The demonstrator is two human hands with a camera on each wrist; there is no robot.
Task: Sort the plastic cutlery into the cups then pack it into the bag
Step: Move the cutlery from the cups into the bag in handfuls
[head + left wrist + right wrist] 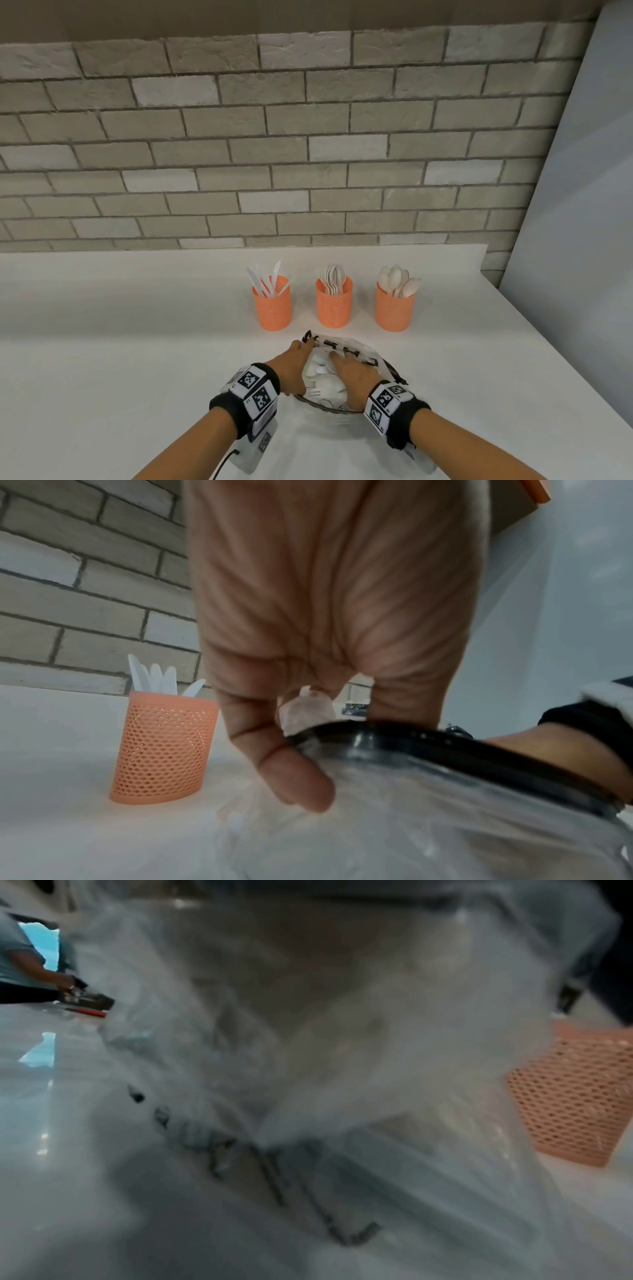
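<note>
On the white counter (137,325), a clear plastic bag (346,346) with black lettering and a dark rim is lying just in front of three orange mesh cups, and both hands are working at its mouth. The left hand (291,368) is gripping the bag's left edge; the left wrist view is showing its fingers (294,780) curled over the dark rim (445,753) with a fold of clear plastic pinched between them. The right hand (352,377) is reaching into the bag's opening, palm down over white plastic cutlery (322,383) that is lying inside, a fork among the pieces; whether its fingers are closing on any piece I cannot tell, since the right wrist view is showing only blurred plastic film. Behind the bag, the left cup (272,303) is holding knives (263,279), the middle cup (334,301) is holding forks (334,275), and the right cup (395,306) is holding spoons (399,279), all standing upright and apart from one another. A grey brick wall (274,137) is rising behind the counter.
</note>
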